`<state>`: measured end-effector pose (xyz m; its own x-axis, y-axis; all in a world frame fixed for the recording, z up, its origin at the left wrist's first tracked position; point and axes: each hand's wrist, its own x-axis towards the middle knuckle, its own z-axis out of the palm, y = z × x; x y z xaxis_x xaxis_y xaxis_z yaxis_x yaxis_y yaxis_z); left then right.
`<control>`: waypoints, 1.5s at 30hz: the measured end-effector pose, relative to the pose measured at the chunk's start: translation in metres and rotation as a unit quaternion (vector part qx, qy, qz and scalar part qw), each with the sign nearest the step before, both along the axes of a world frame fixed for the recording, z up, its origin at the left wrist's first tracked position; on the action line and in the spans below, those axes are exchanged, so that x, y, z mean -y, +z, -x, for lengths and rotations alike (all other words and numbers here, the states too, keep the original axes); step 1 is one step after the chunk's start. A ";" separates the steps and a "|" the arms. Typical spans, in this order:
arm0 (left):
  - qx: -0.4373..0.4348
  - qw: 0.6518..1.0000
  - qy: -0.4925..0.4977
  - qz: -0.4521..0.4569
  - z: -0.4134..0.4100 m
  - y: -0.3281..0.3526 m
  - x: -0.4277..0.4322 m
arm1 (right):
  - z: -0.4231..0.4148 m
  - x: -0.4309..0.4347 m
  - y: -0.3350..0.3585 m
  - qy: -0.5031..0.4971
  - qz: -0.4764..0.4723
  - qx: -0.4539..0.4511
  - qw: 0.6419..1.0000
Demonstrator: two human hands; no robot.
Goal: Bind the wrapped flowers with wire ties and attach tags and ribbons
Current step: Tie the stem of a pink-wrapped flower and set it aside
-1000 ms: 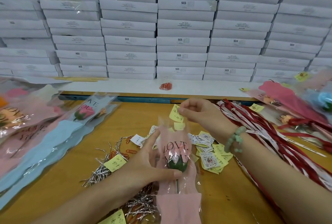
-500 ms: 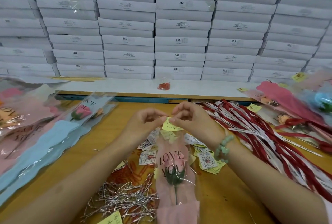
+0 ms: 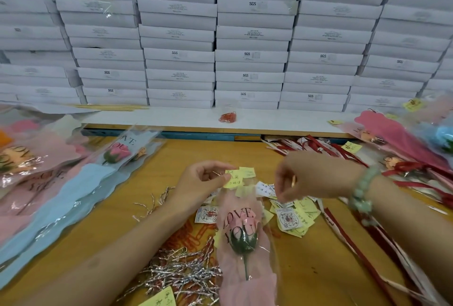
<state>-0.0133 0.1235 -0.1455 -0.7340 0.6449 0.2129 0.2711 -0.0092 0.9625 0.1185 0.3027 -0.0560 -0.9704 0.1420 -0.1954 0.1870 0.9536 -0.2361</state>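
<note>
A wrapped flower (image 3: 241,237) in a pink and clear sleeve printed "LOVE YOU" lies lengthwise on the wooden table (image 3: 318,269) between my arms. My left hand (image 3: 203,183) pinches a yellow tag (image 3: 234,178) at the sleeve's top edge. My right hand (image 3: 301,178), blurred, is a little to the right of the tag with its fingers curled on a small orange piece that looks like a clip (image 3: 293,181). Silver wire ties (image 3: 181,274) lie heaped under my left forearm. Red and white ribbons (image 3: 343,220) run along the right.
Loose yellow and white tags (image 3: 291,217) and orange paper clips (image 3: 188,237) are scattered by the flower. More wrapped flowers lie stacked at the left (image 3: 73,178) and the right (image 3: 397,141). White boxes (image 3: 250,36) form a wall behind a shelf holding a bag of clips (image 3: 228,117).
My left hand left the flower head and rose to the sleeve's top, meeting my right hand at the yellow tag. My right hand has now pulled away to the right.
</note>
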 end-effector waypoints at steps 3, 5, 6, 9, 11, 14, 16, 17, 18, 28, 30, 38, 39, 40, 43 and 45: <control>0.007 1.000 0.002 -0.007 0.000 0.000 0.001 | -0.020 0.016 -0.022 0.020 -0.083 -0.032 0.996; 0.010 1.000 0.001 -0.010 0.000 0.000 0.000 | -0.030 0.023 -0.036 0.019 -0.117 -0.082 0.990; 0.011 1.000 -0.002 -0.012 0.000 -0.001 0.000 | -0.033 0.025 -0.042 0.015 -0.122 -0.102 0.987; 0.016 1.000 -0.007 -0.014 0.000 -0.001 -0.001 | -0.037 0.029 -0.054 0.017 -0.125 -0.136 0.983; 0.017 1.000 -0.008 -0.012 0.001 -0.002 -0.001 | -0.038 0.032 -0.057 0.022 -0.134 -0.145 0.980; 0.011 1.000 -0.009 -0.006 0.002 -0.003 -0.001 | -0.038 0.034 -0.057 0.023 -0.152 -0.144 0.977; 0.007 1.000 -0.010 -0.003 0.002 -0.003 -0.001 | -0.038 0.034 -0.058 0.027 -0.180 -0.133 0.974; 0.006 1.000 -0.010 -0.004 0.003 -0.003 -0.001 | -0.037 0.034 -0.059 0.026 -0.196 -0.126 0.972; 0.006 1.000 -0.010 -0.006 0.003 -0.004 -0.001 | -0.036 0.034 -0.061 0.025 -0.211 -0.120 0.970; 0.009 1.000 0.010 -0.022 0.002 -0.003 -0.002 | -0.033 0.010 -0.038 -0.049 -0.015 -0.183 0.982; 0.009 0.999 0.013 -0.031 0.001 -0.003 -0.002 | -0.027 0.000 -0.031 -0.065 0.056 -0.213 0.973; -0.001 0.999 0.033 -0.038 0.003 -0.003 -0.002 | 0.024 -0.012 -0.014 -0.057 0.279 -0.213 0.935; 0.002 0.999 0.034 -0.041 0.004 -0.004 -0.002 | 0.031 -0.010 -0.015 -0.057 0.295 -0.215 0.929; 0.002 0.999 0.035 -0.042 0.004 -0.004 -0.002 | 0.039 -0.008 -0.016 -0.060 0.314 -0.218 0.922; -0.002 0.999 0.035 -0.040 0.005 -0.004 -0.003 | 0.058 -0.001 -0.024 -0.078 0.356 -0.229 0.903; -0.008 0.999 0.035 -0.039 0.005 -0.004 -0.003 | 0.068 0.003 -0.031 -0.087 0.354 -0.246 0.898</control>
